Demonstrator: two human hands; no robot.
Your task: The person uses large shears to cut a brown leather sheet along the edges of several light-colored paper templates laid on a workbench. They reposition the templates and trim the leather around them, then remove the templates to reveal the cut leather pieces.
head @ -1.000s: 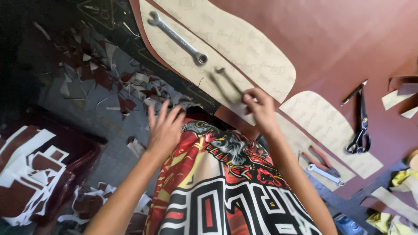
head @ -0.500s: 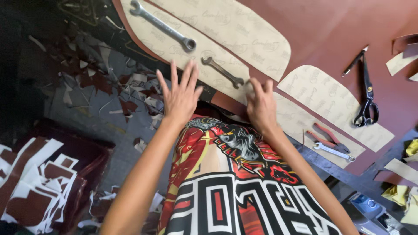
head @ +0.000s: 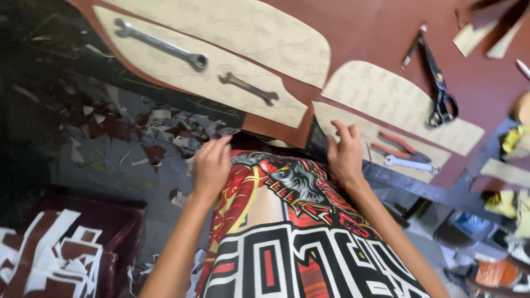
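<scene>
Head view, looking down past my printed red, black and white shirt (head: pixel 298 243). Both my hands sit at the near edge of the reddish-brown leather sheet (head: pixel 381 33) spread on the worktable. My left hand (head: pixel 211 165) hangs just off the sheet's near corner, fingers curled loosely, nothing in it that I can see; below it the grey floor is littered with brown leather scraps (head: pixel 110 127). My right hand (head: pixel 345 154) rests at the sheet's edge with fingers bent downward, tips touching or nearly touching the beige paper pattern piece (head: pixel 353 118) there; whether it pinches anything I cannot tell.

The sheet's near edge runs from upper left to lower right. A long beige paper pattern (head: pixel 182 60) lies along it, same axis, weighted by a large steel spanner (head: pixel 160 45) and a small dark spanner (head: pixel 248 88), both lying along that diagonal. Black scissors (head: pixel 439 83) lie well right, handles toward me. Red-handled pliers (head: pixel 400 144) and a small silver wrench (head: pixel 411 163) lie just right of my right hand.
</scene>
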